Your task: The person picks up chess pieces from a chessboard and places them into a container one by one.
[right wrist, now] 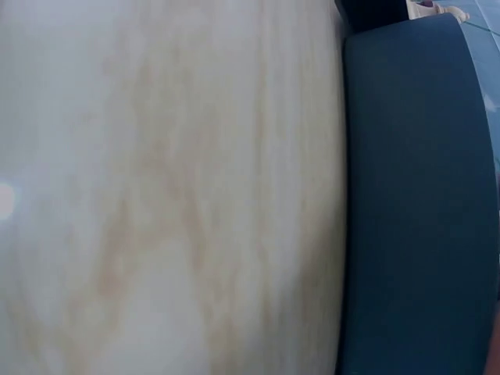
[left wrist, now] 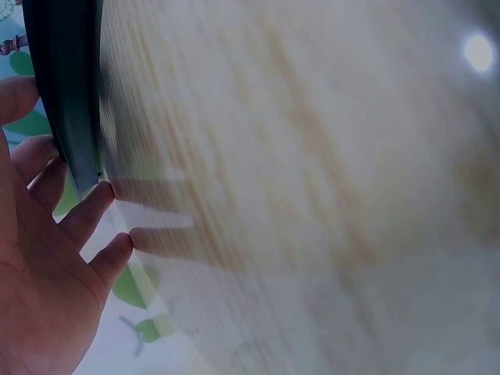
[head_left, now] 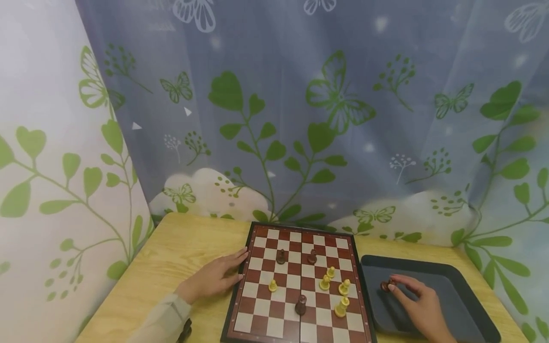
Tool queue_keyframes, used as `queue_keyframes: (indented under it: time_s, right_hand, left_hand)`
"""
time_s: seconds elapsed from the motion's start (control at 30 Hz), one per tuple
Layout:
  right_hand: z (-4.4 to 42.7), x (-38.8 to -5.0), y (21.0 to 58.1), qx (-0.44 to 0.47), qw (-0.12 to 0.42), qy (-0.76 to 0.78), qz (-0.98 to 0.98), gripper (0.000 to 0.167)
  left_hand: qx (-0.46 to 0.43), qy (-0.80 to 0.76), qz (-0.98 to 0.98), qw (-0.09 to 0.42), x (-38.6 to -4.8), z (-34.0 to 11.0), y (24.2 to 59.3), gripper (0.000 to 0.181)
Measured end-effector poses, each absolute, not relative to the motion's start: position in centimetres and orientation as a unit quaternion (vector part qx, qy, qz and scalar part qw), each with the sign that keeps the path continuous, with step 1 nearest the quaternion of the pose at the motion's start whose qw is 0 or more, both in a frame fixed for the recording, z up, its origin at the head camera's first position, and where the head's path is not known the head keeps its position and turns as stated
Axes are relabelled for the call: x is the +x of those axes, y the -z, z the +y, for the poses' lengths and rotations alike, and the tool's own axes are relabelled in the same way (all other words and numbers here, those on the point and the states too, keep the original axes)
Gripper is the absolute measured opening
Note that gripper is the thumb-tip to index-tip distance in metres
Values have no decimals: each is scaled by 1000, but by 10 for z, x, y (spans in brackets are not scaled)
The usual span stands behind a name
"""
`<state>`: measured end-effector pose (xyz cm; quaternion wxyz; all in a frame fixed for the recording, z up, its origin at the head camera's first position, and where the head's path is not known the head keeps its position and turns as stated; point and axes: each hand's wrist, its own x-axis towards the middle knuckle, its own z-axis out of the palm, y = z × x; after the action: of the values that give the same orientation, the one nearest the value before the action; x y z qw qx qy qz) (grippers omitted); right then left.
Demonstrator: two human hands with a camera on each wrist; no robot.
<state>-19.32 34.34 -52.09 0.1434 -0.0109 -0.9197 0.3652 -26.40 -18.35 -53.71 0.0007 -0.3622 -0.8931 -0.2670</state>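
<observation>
A chessboard (head_left: 288, 282) with brown and white squares lies on the table. My left hand (head_left: 216, 276) rests along its left edge, fingers extended; in the left wrist view the fingertips (left wrist: 100, 195) touch the dark board side (left wrist: 72, 86). On the board stand a dark bishop-like piece (head_left: 280, 257), another dark piece (head_left: 312, 257), a dark rook (head_left: 301, 305), a yellow pawn (head_left: 272, 286) and several yellow pieces (head_left: 341, 307) at the right. Over the dark tray (head_left: 454, 290), my right hand (head_left: 422, 302) pinches a dark chess piece (head_left: 386, 286) between thumb and fingers.
The wooden table (head_left: 201, 238) carries the board and the tray side by side, nearly touching. A patterned curtain (head_left: 274, 143) hangs right behind the table, and a printed cloth (head_left: 64, 200) covers the left side. The tray's raised wall (right wrist: 422, 203) fills the right wrist view's right side.
</observation>
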Motion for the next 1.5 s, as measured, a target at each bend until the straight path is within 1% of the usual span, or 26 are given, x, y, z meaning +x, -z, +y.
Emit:
queue_keyframes:
  time_s: [0.2, 0.5, 0.73, 0.83, 1.23, 1.43, 1.5]
  right_hand:
    - [343, -192, 524, -22, 144, -364, -920, 32]
    - [344, -194, 522, -15, 141, -346, -927, 32]
    - [344, -195, 523, -13, 111, -340, -934, 34]
    - [345, -197, 522, -8, 107, -342, -933, 35]
    - [346, -198, 521, 40, 130, -325, -936, 33]
    - [334, -196, 511, 66, 152, -324, -931, 32]
    - [326, -193, 507, 73, 168, -319, -930, 29]
  left_hand:
    - [-357, 268, -895, -10, -263, -185, 539, 63]
    - [-361, 266, -894, -2, -264, -182, 535, 62]
    - [-359, 265, -895, -6, -264, -183, 534, 62]
    - [-353, 266, -897, -11, -265, -184, 535, 62]
    - [-345, 253, -903, -19, -265, -184, 536, 62]
    - [-349, 258, -901, -14, -267, -184, 538, 61]
    - [-353, 261, -898, -13, -268, -184, 539, 62]
